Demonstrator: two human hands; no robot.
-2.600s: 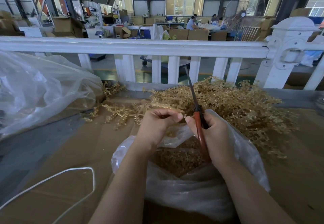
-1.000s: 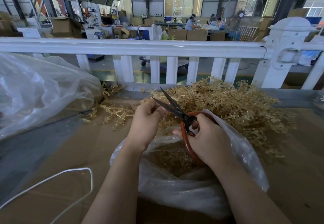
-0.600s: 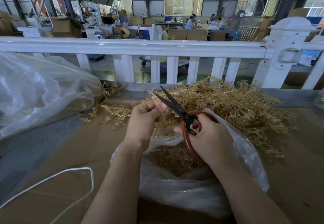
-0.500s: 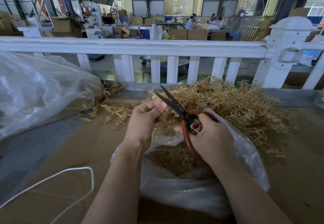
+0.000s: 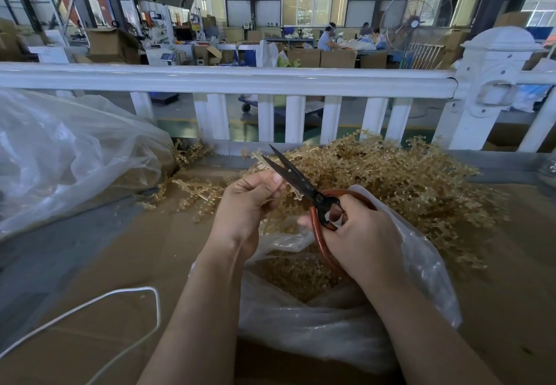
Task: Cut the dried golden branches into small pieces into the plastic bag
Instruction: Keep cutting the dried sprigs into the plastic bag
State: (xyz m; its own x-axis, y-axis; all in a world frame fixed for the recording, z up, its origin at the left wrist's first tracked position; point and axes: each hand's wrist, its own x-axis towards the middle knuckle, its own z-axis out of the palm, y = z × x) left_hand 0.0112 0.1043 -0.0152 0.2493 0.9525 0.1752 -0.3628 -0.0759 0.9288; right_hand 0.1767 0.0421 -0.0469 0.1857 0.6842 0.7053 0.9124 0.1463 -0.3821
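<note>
Pinching a golden sprig [image 5: 261,159] just as half a second ago, your left hand [image 5: 246,204] has not shifted — its tip sits between the parted blades of the scissors [image 5: 296,181], still uncut. Your right hand [image 5: 358,234] stays wrapped around the red handles above the open plastic bag [image 5: 325,324]. Right of them, the branch pile [image 5: 406,180] lies as before.

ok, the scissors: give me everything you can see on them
The scissors have dark metal blades and red loop handles, apparently coated. The blades are open in a narrow V, tips pointing up and away to the left, with a golden branch between them. The right hand grips the handles, fingers through the loops; the lower loop curves down over the open plastic bag. The left hand pinches the branch beside the blades.
</note>
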